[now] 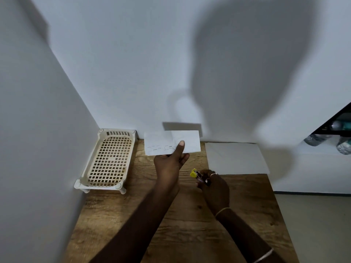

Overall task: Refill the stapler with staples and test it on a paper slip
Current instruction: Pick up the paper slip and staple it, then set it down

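While the right hand (213, 186) sits nearest, low over the table (171, 224), its fingers are curled shut around the stapler (198, 176); only the yellow nose and a bit of dark body poke out toward the left. Stapler looks small, rigid, light, probably smooth plastic, so a palm wrap with thumb on top should give squeeze force. Can't tell if it's loaded or fully closed; hand hides most of it.

Left hand (170, 164) is just beyond, raised, thumb on the front and fingers behind, pinching the slip (171, 142) at its lower edge. Slip is held up off the table, near upright, with a crease down the middle and faint marks by the thumb, possibly staples. Thin, floppy, tears easily: hold close to wherever the stapler bites, keep it taut, feed an edge into the mouth.

Slip and stapler are near each other, not touching.

Farther back: a sheet (235, 158) lying flat, right; a tray (108, 160) in the left corner by the wall.
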Demonstrator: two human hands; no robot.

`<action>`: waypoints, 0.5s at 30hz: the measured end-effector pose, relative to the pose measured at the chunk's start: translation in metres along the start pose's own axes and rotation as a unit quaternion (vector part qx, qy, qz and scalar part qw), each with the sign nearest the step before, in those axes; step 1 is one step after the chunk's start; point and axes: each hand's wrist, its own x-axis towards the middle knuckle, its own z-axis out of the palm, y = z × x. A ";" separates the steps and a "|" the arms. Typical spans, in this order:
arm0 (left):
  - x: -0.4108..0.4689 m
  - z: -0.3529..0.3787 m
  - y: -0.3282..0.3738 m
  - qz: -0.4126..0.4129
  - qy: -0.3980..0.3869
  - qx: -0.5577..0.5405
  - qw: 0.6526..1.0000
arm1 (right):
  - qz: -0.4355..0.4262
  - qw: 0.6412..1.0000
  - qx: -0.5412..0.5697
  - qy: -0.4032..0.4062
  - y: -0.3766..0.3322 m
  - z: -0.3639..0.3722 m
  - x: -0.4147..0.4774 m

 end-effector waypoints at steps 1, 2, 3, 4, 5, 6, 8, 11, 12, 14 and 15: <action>-0.001 -0.001 -0.001 -0.005 -0.006 0.000 1.000 | -0.009 0.999 -0.033 -0.017 0.010 0.003 0.000; -0.001 -0.002 -0.003 -0.009 -0.012 0.001 1.000 | -0.017 0.997 -0.064 -0.036 0.018 0.005 -0.001; -0.002 -0.004 -0.004 -0.011 -0.017 0.000 1.000 | -0.025 0.994 -0.091 -0.053 0.024 0.008 -0.003; -0.003 -0.005 -0.005 -0.014 -0.021 0.001 1.000 | -0.033 0.991 -0.111 -0.067 0.031 0.010 -0.004; -0.003 -0.006 -0.006 -0.018 -0.023 0.001 1.000 | -0.041 0.988 -0.125 -0.078 0.037 0.012 -0.005; -0.004 -0.007 -0.007 -0.021 -0.022 0.003 1.000 | -0.047 0.986 -0.136 -0.088 0.042 0.014 -0.007; -0.005 -0.009 -0.009 -0.027 -0.022 0.008 0.999 | -0.054 0.982 -0.151 -0.104 0.049 0.017 -0.009; -0.006 -0.012 -0.010 -0.038 -0.020 0.012 0.999 | -0.037 0.984 -0.136 -0.106 0.052 0.020 -0.010; -0.006 -0.013 -0.011 -0.040 -0.019 0.012 0.999 | -0.032 0.986 -0.126 -0.106 0.053 0.021 -0.009; -0.006 -0.013 -0.011 -0.046 -0.016 0.010 0.999 | -0.031 0.987 -0.115 -0.110 0.056 0.022 -0.007; -0.006 -0.012 -0.011 -0.048 -0.012 0.010 0.999 | -0.035 0.986 -0.114 -0.114 0.057 0.022 -0.006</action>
